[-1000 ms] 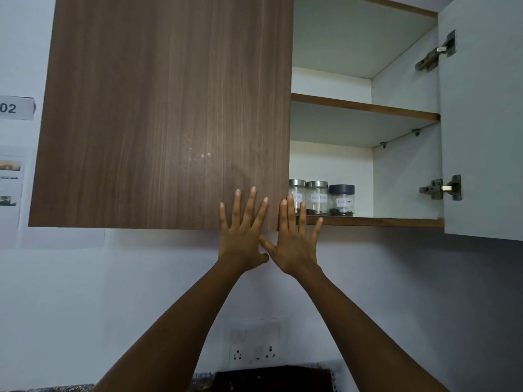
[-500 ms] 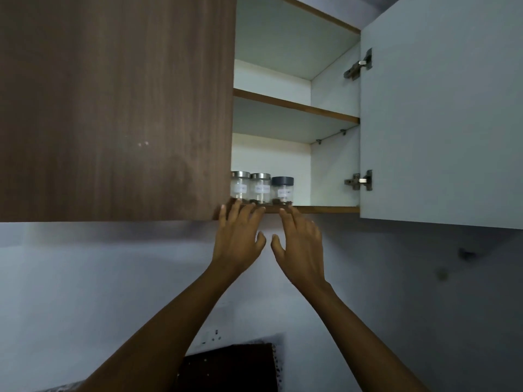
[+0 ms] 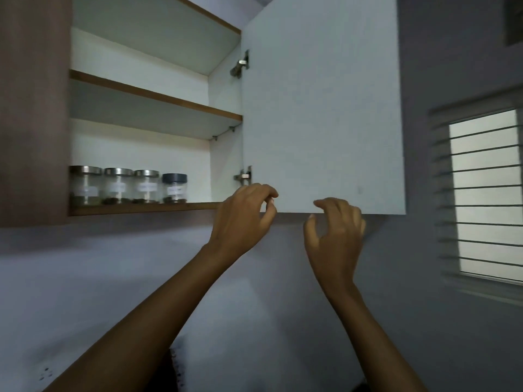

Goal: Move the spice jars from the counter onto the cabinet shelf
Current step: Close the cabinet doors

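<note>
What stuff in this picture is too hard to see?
Head view: the jar labels are too blurred to read.
More shelf behind the closed brown door is hidden.
Whether the left hand or right hand grips the white door: unclear.
The counter is cut off below.

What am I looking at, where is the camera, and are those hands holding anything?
There is no machine: a person works bare-handed, and the one picture comes from a camera worn on their head, looking up at a wall cabinet. Four spice jars stand in a row on the bottom shelf, three with silver lids, one with a dark lid. The left hand and right hand have curled fingers at the lower edge of the open door; neither holds a jar, and whether they grip the door I cannot tell.
</note>
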Motion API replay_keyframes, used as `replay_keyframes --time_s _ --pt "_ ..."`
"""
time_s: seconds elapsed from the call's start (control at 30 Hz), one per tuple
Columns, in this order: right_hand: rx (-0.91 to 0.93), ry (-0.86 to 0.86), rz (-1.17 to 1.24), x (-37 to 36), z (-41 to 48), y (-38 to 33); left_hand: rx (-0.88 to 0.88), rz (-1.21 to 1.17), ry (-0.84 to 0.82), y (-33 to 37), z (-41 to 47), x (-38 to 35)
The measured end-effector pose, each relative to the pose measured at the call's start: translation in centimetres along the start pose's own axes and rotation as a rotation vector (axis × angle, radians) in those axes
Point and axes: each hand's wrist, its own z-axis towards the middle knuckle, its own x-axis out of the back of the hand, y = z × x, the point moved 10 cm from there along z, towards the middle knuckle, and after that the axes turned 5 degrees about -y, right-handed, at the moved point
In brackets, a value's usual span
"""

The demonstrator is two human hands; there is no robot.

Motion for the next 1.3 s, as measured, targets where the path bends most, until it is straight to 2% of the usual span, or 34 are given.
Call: replay_keyframes --time_s 0.2,0.3,0.47,0.6,0.7,0.8,1.03,1.3 --pt "0.087 0.117 -0.219 5.3 3.3 4.4 -0.097 -0.065 0.023 7.9 3.0 -4.4" --pt "-0.008 0.069 -0.271 5.5 4.7 6.6 -0.130 -0.039 -0.017 10.4 4.4 -6.1" --pt "-0.334 -0.237 0.077 2.6 5.7 11.0 -0.092 -0.024 -0.193 12.4 6.6 -8.8" --pt "-0.359 -0.195 0.177 2.8 6.3 11.8 -0.043 -0.057 -0.256 12.5 7.3 -10.0" --pt "-0.521 -0.195 0.289 2.3 6.8 14.2 -0.008 -0.047 -0.262 12.4 7.6 -9.7" --pt "-0.578 -0.207 0.339 2.1 6.9 15.1 0.007 -0.008 -0.273 12.1 7.8 -9.0" --pt "-0.400 -0.134 0.333 3.7 6.4 9.7 0.001 0.091 -0.275 11.3 7.5 -6.3" --pt "-0.248 -0.091 0.435 3.8 4.5 1.3 -0.132 0.391 -0.129 8.7 5.5 1.0"
